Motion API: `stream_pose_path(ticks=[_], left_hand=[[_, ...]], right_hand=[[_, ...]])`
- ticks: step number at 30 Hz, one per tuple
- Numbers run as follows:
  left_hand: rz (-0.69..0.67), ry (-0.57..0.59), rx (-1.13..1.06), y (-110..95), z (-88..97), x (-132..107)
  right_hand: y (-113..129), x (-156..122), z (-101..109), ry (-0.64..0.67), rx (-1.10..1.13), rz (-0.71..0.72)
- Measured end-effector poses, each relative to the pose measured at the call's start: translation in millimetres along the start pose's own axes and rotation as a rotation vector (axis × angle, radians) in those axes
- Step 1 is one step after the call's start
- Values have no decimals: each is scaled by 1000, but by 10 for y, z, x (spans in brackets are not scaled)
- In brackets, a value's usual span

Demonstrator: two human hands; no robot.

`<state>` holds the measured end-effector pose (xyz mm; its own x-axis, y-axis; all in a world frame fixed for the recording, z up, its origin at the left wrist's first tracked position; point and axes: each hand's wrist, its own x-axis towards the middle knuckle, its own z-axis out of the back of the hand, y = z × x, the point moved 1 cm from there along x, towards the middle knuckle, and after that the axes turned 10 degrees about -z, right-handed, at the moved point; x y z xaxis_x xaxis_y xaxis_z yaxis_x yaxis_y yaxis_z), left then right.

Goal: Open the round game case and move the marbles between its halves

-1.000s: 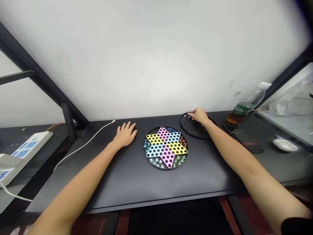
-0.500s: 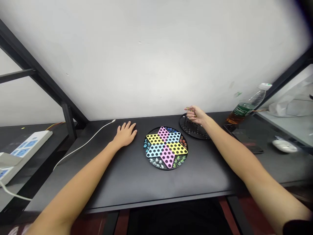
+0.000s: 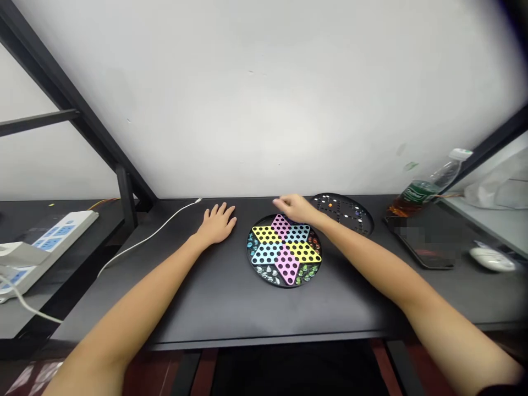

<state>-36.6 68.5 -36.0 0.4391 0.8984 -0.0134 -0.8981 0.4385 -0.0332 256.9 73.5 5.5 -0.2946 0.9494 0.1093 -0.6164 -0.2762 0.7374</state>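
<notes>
Chinese checkers board [image 3: 284,258] just below R hand [image 3: 295,209]: 6-pt star, pink/yellow/lt blue, 2 pts each, black holes, black rim w/ multicolour marbles [image 3: 267,274]. Past R hand: black round board [image 3: 363,220], sparse orange/white/blue dots. L of L hand [image 3: 218,223]: white power strip [image 3: 82,220], blue sockets [image 3: 49,242].

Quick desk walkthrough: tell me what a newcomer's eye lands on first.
The star-shaped Chinese checkers board in pink, yellow and blue catches the eye first, in the middle of the desk. The right hand reaches over its far edge; the left hand lies flat beside it. Behind, to the right, sits a round black board.
</notes>
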Motion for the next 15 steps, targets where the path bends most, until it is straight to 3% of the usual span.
stream_pose_path(ticks=[3, 6, 10, 15], left_hand=[[-4, -11, 5, 2, -9, -4], [-7, -15, 16, -5, -3, -12], [-8, -17, 21, -5, -3, -17], [-14, -29, 18, 13, -25, -6]], right_hand=[[276, 50, -253, 85, -420, 237], [391, 103, -449, 148, -659, 343], [319, 120, -557, 159, -719, 380], [206, 118, -532, 88, -688, 411]])
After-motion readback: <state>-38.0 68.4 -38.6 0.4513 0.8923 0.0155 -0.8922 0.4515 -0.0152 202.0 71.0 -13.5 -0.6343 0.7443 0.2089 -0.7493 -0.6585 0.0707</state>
